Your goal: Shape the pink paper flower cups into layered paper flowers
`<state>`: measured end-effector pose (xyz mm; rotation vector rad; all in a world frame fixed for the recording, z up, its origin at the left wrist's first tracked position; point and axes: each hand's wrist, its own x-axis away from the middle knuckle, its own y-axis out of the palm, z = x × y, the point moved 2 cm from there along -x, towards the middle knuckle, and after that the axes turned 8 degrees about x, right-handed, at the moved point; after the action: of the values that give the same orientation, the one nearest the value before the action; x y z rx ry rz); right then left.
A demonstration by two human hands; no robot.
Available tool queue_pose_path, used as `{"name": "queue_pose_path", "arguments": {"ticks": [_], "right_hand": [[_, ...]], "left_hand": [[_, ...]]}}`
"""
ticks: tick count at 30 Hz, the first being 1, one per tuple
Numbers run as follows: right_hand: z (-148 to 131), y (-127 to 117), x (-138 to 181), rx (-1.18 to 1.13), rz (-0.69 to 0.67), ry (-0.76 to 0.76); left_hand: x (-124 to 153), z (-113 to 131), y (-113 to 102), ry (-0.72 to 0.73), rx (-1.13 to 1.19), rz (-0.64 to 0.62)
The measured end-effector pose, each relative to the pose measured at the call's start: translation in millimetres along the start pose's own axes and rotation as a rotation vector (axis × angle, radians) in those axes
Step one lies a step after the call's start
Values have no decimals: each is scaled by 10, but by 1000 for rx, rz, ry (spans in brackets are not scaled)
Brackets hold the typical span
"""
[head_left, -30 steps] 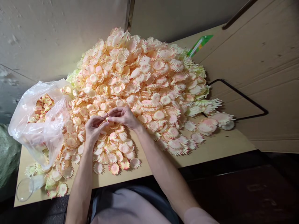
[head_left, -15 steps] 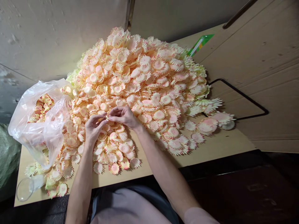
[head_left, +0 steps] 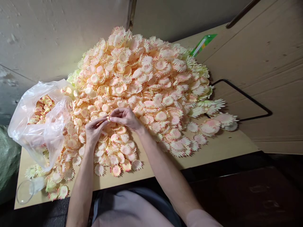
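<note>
Pinched almost closed, our right hand (head_left: 127,120) has the tips of thumb and forefinger on a small flower piece (head_left: 108,119). Our left hand (head_left: 94,130) meets it from the opposite side, thumb and fingers drawn close together; whether those tips truly grip it, we cannot tell. So the piece lies directly between our two hands, left of the right one's tips and right of the left one's, with neither hand clearly nearer. It is mostly covered, and we cannot make out its long axis. Behind it rises the heap of petalled pieces (head_left: 146,85) on the table (head_left: 227,148); a loose cluster (head_left: 117,151) lies between our forearms.

As for writing, the green packet (head_left: 203,44) at the far right carries colored print too small to read. On the plastic bag (head_left: 55,127) at our left we see no lettering.
</note>
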<state>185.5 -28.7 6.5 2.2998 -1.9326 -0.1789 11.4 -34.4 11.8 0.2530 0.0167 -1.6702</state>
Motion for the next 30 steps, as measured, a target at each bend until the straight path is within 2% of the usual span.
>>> {"name": "queue_pose_path", "arguments": {"ticks": [30], "right_hand": [[15,-3,-3,-33,-18,6]], "left_hand": [[4,-15,-17,-13,18,-14]]}}
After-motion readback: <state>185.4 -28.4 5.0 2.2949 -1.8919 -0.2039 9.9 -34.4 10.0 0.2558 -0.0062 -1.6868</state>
